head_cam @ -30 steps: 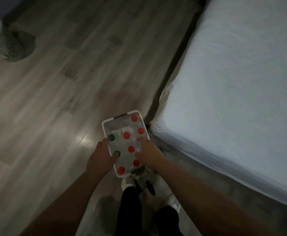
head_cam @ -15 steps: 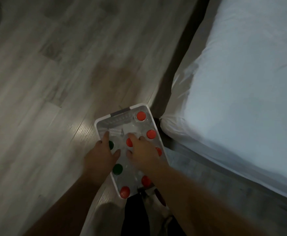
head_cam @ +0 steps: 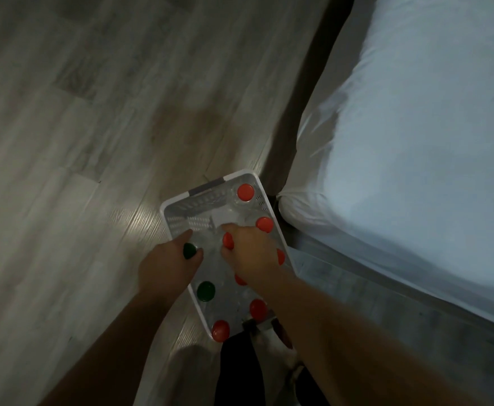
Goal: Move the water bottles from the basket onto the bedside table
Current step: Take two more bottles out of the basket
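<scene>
A white plastic basket (head_cam: 169,213) stands on the floor beside the bed, holding several upright clear water bottles with red or green caps. My left hand (head_cam: 166,266) curls round the neck of a green-capped bottle (head_cam: 189,249) at the basket's left side. My right hand (head_cam: 253,253) curls round a red-capped bottle (head_cam: 227,240) in the middle. Other caps show: a red one (head_cam: 245,192) at the far corner, a green one (head_cam: 206,290) and red ones (head_cam: 220,330) near me. The bedside table is not in view.
The bed with its white sheet (head_cam: 415,142) fills the right side, its dark frame (head_cam: 295,112) close to the basket. Grey wood floor (head_cam: 78,142) spreads to the left. My legs and shoes (head_cam: 281,341) stand just behind the basket.
The view has closed in on the basket. Both hands moved forward from its near rim to the bottles in the middle and closed round a green-capped and a red-capped bottle.
</scene>
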`<state>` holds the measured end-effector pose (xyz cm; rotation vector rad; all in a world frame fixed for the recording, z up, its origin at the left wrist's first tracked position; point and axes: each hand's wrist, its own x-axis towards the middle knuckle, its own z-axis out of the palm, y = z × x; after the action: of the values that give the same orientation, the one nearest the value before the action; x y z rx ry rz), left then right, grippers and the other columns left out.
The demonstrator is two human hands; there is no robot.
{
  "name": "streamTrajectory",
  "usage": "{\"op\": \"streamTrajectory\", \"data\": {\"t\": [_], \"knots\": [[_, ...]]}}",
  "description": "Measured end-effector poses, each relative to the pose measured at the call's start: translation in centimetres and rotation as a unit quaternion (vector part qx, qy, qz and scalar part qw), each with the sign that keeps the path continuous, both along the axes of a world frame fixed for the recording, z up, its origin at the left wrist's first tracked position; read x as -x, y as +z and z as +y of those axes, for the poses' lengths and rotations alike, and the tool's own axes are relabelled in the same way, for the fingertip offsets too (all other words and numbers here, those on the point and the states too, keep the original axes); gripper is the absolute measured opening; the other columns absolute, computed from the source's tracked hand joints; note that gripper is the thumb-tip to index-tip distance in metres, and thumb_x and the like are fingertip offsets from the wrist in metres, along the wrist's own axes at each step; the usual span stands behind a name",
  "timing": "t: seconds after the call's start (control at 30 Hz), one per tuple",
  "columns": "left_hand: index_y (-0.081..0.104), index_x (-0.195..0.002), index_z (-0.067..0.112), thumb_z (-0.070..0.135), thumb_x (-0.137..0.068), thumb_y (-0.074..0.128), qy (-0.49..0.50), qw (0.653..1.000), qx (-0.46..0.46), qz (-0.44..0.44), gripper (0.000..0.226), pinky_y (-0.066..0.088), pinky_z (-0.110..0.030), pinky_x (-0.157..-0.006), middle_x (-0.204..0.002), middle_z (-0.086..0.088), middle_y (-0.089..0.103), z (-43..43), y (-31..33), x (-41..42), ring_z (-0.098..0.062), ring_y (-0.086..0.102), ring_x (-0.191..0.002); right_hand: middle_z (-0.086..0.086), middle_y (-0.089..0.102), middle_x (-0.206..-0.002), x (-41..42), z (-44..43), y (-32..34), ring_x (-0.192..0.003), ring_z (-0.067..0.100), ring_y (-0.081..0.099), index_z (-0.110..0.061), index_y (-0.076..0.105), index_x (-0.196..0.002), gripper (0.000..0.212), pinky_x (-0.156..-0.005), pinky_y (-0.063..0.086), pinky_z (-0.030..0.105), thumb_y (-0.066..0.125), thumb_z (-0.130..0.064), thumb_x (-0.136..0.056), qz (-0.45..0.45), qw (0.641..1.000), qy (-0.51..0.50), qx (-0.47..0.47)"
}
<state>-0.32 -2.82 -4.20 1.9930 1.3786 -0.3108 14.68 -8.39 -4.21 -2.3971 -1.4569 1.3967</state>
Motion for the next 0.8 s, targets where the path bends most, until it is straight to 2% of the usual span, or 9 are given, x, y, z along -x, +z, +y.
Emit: {"op": "streamTrajectory", "data": {"t": [0.1, 0.17, 0.33, 0.4, 0.5, 0.63, 0.8], "knots": [[0.060, -0.098, 0.032, 0.039, -0.091, 0.050, 0.015, 0.999, -0.015, -0.024, 0.014, 0.038, -0.018, -0.051, -0.066, 0.012, 0.060, -0.5, 1.8, -0.2, -0.001, 0.054, -0.058, 0.003, 0.063, -0.105, -0.3, -0.5, 1.7, -0.093, 0.020, 0.060, -0.021, 0.055, -0.118, 0.029, -0.083, 0.048, 0.032, 0.052, -0.028, -0.090, 0.008, 1.000, -0.018, -0.002], [0.061, -0.104, 0.030, 0.038, -0.091, 0.051, 0.028, 0.999, -0.022, -0.032, 0.018, 0.036, -0.016, -0.052, -0.069, 0.014, 0.060, -1.0, 3.5, -0.3, 0.001, 0.053, -0.059, 0.003, 0.064, -0.104, -0.3, -0.7, 3.4, -0.092, 0.020, 0.061, -0.021, 0.055, -0.116, 0.027, -0.088, 0.051, 0.037, 0.052, -0.030, -0.091, 0.025, 0.999, -0.028, 0.000], [0.059, -0.118, 0.033, 0.042, -0.089, 0.053, 0.050, 0.997, -0.038, -0.045, 0.031, 0.035, -0.017, -0.054, -0.083, 0.007, 0.069, -2.1, 8.4, 0.0, -0.004, 0.053, -0.065, 0.000, 0.067, -0.096, 0.4, -2.4, 9.1, -0.085, 0.020, 0.063, -0.025, 0.057, -0.112, 0.024, -0.081, 0.053, 0.041, 0.052, -0.031, -0.089, 0.025, 0.992, -0.108, -0.060], [0.059, -0.122, 0.032, 0.042, -0.087, 0.057, 0.064, 0.996, -0.052, -0.037, 0.037, 0.032, -0.015, -0.053, -0.086, 0.004, 0.071, -2.4, 10.8, 0.2, -0.004, 0.049, -0.063, -0.001, 0.067, -0.100, 0.4, -3.0, 12.0, -0.090, 0.019, 0.063, -0.026, 0.057, -0.114, 0.025, -0.084, 0.052, 0.038, 0.052, -0.033, -0.090, 0.022, 0.991, -0.115, -0.067], [0.061, -0.120, 0.032, 0.045, -0.084, 0.060, 0.061, 0.995, -0.077, -0.033, 0.038, 0.036, -0.017, -0.054, -0.085, 0.005, 0.071, -3.1, 14.8, 0.4, -0.004, 0.051, -0.061, -0.001, 0.066, -0.111, 0.1, -4.6, 16.5, -0.099, 0.017, 0.061, -0.028, 0.055, -0.122, 0.031, -0.089, 0.048, 0.030, 0.053, -0.033, -0.092, 0.042, 0.986, -0.140, -0.078], [0.063, -0.114, 0.030, 0.043, -0.081, 0.064, 0.047, 0.992, -0.090, -0.070, 0.036, 0.049, -0.026, -0.067, -0.088, 0.003, 0.073, -5.1, 21.4, 0.0, -0.012, 0.063, -0.072, -0.007, 0.067, -0.108, -0.1, -8.8, 22.5, -0.097, 0.010, 0.062, -0.034, 0.057, -0.118, 0.032, -0.090, 0.050, 0.030, 0.061, -0.036, -0.087, 0.044, 0.966, -0.215, -0.136], [0.065, -0.106, 0.029, 0.036, -0.076, 0.072, -0.025, 0.986, -0.082, -0.143, 0.031, 0.055, -0.029, -0.066, -0.085, 0.007, 0.071, -9.8, 28.6, -0.9, -0.008, 0.063, -0.069, -0.014, 0.066, -0.104, -0.8, -16.9, 28.6, -0.092, 0.001, 0.061, -0.036, 0.060, -0.114, 0.034, -0.080, 0.048, 0.015, 0.068, -0.036, -0.080, 0.081, 0.926, -0.320, -0.184]]}}
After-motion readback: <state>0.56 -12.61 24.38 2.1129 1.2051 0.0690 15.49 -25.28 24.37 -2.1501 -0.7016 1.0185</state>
